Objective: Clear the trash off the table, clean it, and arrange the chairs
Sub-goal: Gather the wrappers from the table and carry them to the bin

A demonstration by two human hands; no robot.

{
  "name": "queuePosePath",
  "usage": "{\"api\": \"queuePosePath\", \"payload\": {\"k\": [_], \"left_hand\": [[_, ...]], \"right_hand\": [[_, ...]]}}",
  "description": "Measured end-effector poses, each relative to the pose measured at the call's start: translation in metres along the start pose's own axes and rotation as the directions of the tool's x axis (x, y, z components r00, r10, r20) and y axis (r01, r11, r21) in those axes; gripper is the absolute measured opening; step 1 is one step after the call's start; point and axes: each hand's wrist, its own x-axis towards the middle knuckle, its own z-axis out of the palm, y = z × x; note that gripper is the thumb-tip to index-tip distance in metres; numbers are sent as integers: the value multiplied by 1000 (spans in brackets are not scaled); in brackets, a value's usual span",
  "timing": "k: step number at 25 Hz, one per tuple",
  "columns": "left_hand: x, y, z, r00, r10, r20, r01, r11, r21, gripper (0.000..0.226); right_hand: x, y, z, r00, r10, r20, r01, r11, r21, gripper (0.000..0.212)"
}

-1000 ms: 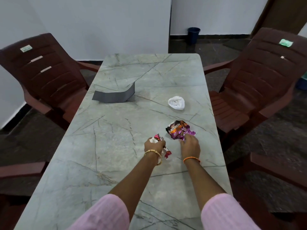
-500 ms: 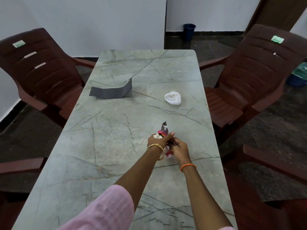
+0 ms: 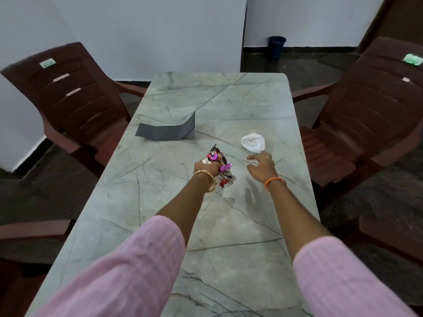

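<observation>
Tabletop (image 3: 229,106): grey-green marble look w/ dark veins, rectangular, rounded far corners. Crumpled snack wrappers (image 3: 218,167), shiny purple/red/silver, bunched in left hand (image 3: 206,168), fingers curled round them, held abt mid-table; some foil hangs below the fist. Crumpled white plastic wad (image 3: 253,143) lies on tabletop toward right side, just beyond right hand (image 3: 261,167), which is spread, fingers relaxed, tips near the wad; contact can't tell. Grey cloth (image 3: 166,132) lies flat left of centre, one end curled upright. Left chair (image 3: 75,99) and right chair (image 3: 370,115): dark maroon plastic, armrests, slatted backs w/ stickers, both angled toward the table's sides.
</observation>
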Motion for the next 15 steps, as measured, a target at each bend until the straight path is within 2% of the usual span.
{"api": "queuePosePath", "payload": {"k": [2,3,4,6,8,9,11,12,13,14,15], "left_hand": [[14,8,-3,999,35,-18,-34,998,51,21],[18,9,-6,999,44,-14,-43,996,80,22],[22,8,-9,999,44,-6,-44,995,95,23],[28,3,-20,999,31,10,-32,996,87,25],[30,-3,-32,1000,9,30,-10,998,54,26],[31,-6,-36,999,-2,42,1,999,36,25],[28,-9,-40,998,-3,69,3,1000,1,25],[24,-8,-42,996,3,87,-1,1000,-18,33],[21,-7,-42,993,6,115,-2,999,-36,44],[17,-5,-43,989,13,144,-7,999,-41,49],[15,-4,-44,986,25,162,-20,999,-33,45]], "right_hand": [[31,-3,-4,994,-32,103,67,931,-358,40],[43,-3,-6,988,-22,152,91,882,-463,42],[54,-2,-5,981,-7,195,110,845,-523,45],[68,4,0,961,0,277,153,832,-533,50],[71,13,6,955,-50,292,188,864,-467,51],[68,17,9,964,-72,255,186,870,-456,48],[57,14,17,988,-100,116,139,900,-414,38],[49,7,25,995,-86,44,96,937,-337,28],[41,-1,34,999,-52,6,52,978,-202,18],[33,-11,44,1000,20,8,-19,1000,-23,18],[24,-20,54,994,104,40,-109,978,180,22]]}}
